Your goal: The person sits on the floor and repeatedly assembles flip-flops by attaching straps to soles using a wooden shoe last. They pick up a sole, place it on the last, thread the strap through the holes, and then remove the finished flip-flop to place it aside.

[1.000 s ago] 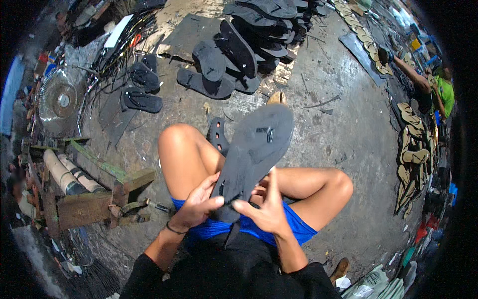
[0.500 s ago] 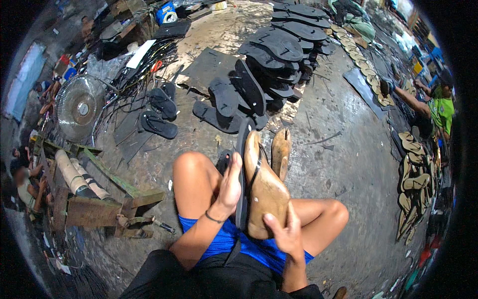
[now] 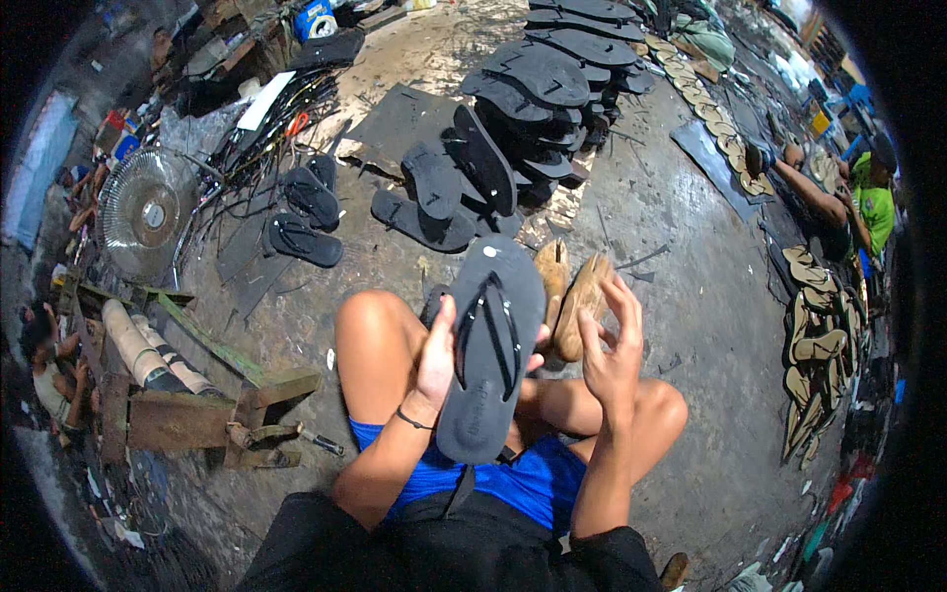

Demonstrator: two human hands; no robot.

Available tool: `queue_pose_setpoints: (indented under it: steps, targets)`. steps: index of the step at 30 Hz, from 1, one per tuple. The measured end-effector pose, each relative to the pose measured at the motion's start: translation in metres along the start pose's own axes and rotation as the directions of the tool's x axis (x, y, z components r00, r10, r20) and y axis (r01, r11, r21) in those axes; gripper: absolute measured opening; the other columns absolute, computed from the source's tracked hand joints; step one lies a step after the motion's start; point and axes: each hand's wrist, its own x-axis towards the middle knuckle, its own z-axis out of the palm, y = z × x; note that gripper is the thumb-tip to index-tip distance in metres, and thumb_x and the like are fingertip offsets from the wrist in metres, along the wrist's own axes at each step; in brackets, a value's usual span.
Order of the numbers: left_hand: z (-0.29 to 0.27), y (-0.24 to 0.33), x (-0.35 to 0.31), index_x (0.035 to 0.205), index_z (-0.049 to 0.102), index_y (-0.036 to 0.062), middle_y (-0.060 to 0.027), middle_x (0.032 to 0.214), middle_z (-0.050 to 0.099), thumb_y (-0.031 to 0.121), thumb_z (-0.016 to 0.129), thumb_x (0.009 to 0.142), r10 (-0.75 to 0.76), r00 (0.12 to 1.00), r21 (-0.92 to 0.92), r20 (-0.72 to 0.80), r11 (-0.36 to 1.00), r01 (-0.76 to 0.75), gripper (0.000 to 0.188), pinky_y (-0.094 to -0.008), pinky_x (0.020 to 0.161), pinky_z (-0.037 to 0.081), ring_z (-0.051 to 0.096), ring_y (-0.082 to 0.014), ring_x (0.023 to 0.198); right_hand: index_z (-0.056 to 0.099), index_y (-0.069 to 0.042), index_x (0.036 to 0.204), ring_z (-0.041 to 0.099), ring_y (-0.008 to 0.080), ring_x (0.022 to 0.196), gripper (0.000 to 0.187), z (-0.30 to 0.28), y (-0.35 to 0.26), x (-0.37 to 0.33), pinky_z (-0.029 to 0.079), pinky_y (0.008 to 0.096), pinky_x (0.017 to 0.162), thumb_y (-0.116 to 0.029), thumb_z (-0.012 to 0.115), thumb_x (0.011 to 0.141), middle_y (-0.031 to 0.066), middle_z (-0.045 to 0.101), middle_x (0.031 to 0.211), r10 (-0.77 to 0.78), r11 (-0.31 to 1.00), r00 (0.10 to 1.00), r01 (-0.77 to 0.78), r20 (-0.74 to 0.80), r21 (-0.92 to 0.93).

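Note:
My left hand (image 3: 434,360) grips a dark grey flip-flop (image 3: 462,419), its thumb along the left edge and fingertips showing past the right edge. The sole's top faces me, with the toe end pointing away and a black strap across it. Just right of the flip-flop, my right hand (image 3: 614,355) is at a wooden foot form (image 3: 582,311), thumb and fingers apart and half curled around its near side. Beside that form stands a second wooden foot form (image 3: 552,264), partly hidden by the flip-flop.
Stacked dark flip-flops (image 3: 533,79) stand ahead, with loose pairs (image 3: 306,222) to their left. A fan (image 3: 153,215) and a wooden frame (image 3: 178,419) are at left. Tan flip-flops (image 3: 814,345) lie at right, near a person in a green shirt (image 3: 872,202).
The wooden foot form has gone from my lap to the floor beside the other one, and the strap is off it. My left hand has turned the flip-flop from edge-on to face up.

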Motion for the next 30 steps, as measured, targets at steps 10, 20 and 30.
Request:
queue_pose_setpoints:
  steps: [10, 20, 30]
  targets:
    - [-0.032, 0.037, -0.048, 0.128, 0.05, -0.0002, -0.0094, 0.115, 0.065, 0.006, 0.064, 0.095, 0.343, 0.93, 0.831, -0.13, 0.55, -0.087, 0.037, -0.0307, 0.09, 0.052, 0.064, -0.0152, 0.101, 0.05, -0.003, 0.135, 0.054, 0.0204, 0.123, 0.054, 0.08, 0.011, 0.093, 0.044, 0.0361, 0.104, -0.008, 0.074, 0.087, 0.0103, 0.05, 0.14, -0.032, 0.945, 0.789, -0.176, 0.613, 0.277]
    - [-0.022, 0.214, -0.092, 0.154, 0.022, 0.0002, -0.0188, 0.142, 0.051, 0.024, 0.07, 0.093, 0.996, 0.08, 0.966, -0.028, 0.048, -0.252, 0.081, -0.0341, 0.104, 0.044, 0.048, -0.0264, 0.134, 0.018, 0.006, 0.15, 0.044, 0.0337, 0.134, 0.093, 0.261, 0.141, 0.13, 0.038, 0.043, 0.109, -0.022, 0.077, 0.083, 0.0272, 0.042, 0.146, 0.405, 0.888, 0.803, -0.459, 0.437, 0.02]
    - [0.004, 0.099, -0.058, 0.133, 0.056, 0.0007, -0.0173, 0.127, 0.063, -0.003, 0.065, 0.085, 0.586, 0.67, 0.782, 0.455, -0.623, 0.014, 0.048, -0.0397, 0.106, 0.045, 0.058, -0.033, 0.123, 0.031, -0.005, 0.14, 0.066, 0.0173, 0.075, 0.058, 0.221, 0.029, 0.068, 0.063, 0.0324, 0.068, -0.006, 0.065, 0.093, 0.0089, 0.057, 0.097, 0.323, 0.533, 0.846, -0.534, 0.425, 0.656]
